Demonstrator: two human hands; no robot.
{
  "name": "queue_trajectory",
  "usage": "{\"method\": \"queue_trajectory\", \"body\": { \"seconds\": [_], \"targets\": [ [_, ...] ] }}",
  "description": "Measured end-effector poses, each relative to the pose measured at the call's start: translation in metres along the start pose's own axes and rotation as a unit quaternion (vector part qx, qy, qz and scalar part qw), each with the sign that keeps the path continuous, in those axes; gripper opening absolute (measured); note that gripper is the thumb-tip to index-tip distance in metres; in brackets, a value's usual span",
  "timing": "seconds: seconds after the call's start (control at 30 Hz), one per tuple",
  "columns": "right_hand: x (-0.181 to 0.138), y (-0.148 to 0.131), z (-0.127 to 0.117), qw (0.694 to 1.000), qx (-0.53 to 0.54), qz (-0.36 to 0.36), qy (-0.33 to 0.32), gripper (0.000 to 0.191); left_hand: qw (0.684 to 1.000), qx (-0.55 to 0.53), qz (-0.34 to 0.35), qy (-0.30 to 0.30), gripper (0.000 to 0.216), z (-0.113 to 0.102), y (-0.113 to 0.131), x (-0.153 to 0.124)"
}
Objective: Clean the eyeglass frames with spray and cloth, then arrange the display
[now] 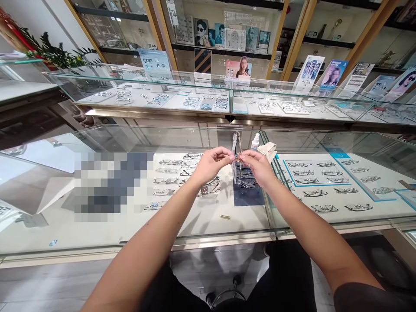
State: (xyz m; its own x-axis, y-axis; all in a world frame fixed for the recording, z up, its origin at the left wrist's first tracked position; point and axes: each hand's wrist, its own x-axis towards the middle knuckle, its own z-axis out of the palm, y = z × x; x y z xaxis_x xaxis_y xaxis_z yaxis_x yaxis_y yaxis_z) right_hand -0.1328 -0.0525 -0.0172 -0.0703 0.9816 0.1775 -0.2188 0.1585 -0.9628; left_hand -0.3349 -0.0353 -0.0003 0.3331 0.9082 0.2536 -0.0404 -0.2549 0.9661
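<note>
Both my hands are raised over a glass display counter and meet in front of me. My left hand is closed in a pinch on one side of a pair of thin-framed glasses. My right hand pinches the other side of the same glasses. The glasses are held above the counter glass, and their details are too small to make out. A small spray bottle and a light cloth lie on the counter just beyond my right hand.
Rows of eyeglass frames lie on trays inside the counter. A second glass counter with more frames runs behind it, topped by advertising cards. A small brass-coloured object lies on the glass. A plant stands far left.
</note>
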Motion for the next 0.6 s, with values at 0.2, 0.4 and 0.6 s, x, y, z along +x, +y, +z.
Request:
{"method": "queue_trajectory", "body": {
  "seconds": [0.2,0.4,0.6],
  "targets": [
    [0.004,-0.009,-0.008,0.997,0.050,0.042,-0.035,0.021,0.996,0.058,0.045,0.056,0.027,-0.008,-0.006,0.006],
    [0.007,-0.010,-0.011,0.996,0.049,0.060,-0.049,0.018,0.927,0.296,0.132,0.189,0.014,-0.020,-0.005,0.003],
    [0.003,-0.007,-0.011,0.994,0.036,0.069,-0.083,0.016,0.863,0.422,0.148,0.236,0.016,-0.022,-0.004,0.001]
  ]
}}
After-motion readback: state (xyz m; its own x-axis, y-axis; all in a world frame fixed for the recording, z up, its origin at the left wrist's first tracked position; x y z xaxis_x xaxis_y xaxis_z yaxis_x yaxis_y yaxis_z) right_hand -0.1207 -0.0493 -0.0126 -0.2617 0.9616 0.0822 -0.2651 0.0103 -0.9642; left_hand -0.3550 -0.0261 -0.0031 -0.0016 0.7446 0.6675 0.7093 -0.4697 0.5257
